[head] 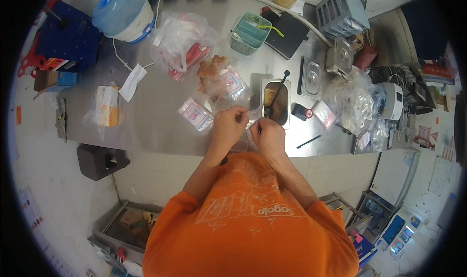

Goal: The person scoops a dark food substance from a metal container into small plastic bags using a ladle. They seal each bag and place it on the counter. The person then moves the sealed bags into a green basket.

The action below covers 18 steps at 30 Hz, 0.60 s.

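Note:
My left hand [230, 127] and my right hand [269, 135] are close together near the table's front edge. Their fingertips pinch a small clear plastic bag [252, 115], mostly hidden by the hands. Just beyond my right hand stands a rectangular steel food pan [288, 102] with brown, grainy food [280, 111] inside. A black long-handled spoon [279, 89] leans in it, its handle resting over the far rim. Left of my left hand lies a pack of clear bags with a printed label [197, 113]. Farther back, another such pack [233, 83] lies against small bags of orange-brown contents [211, 73].
On the steel table [153, 113] are a steel lid [311, 78], a black bottle with a red cap [302, 112], a black pen [308, 141], a green basket [246, 49], a large plastic bag [182, 36] and a blue-lidded appliance [122, 12]. Bundled plastic [350, 102] lies at right.

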Available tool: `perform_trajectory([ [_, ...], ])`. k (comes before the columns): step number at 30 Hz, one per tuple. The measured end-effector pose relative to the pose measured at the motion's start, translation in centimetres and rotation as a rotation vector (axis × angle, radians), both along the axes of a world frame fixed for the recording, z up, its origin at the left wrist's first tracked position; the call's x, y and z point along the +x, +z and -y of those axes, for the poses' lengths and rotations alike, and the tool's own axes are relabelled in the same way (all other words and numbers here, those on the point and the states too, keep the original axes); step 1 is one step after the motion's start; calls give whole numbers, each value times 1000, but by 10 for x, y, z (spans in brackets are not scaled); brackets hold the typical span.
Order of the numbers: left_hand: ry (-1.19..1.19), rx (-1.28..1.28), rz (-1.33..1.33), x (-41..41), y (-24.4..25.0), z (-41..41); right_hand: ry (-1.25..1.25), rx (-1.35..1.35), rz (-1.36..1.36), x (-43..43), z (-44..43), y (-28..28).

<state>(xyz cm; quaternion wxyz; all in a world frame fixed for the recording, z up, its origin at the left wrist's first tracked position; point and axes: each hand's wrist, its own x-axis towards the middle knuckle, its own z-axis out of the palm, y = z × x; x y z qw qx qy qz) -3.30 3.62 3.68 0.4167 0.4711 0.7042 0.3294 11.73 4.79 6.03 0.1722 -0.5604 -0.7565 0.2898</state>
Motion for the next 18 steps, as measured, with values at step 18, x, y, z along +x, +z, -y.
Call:
perform_trajectory([
  [18, -171, -64, 630, -13, -59, 32, -372, -9, 61, 35, -110, -4],
])
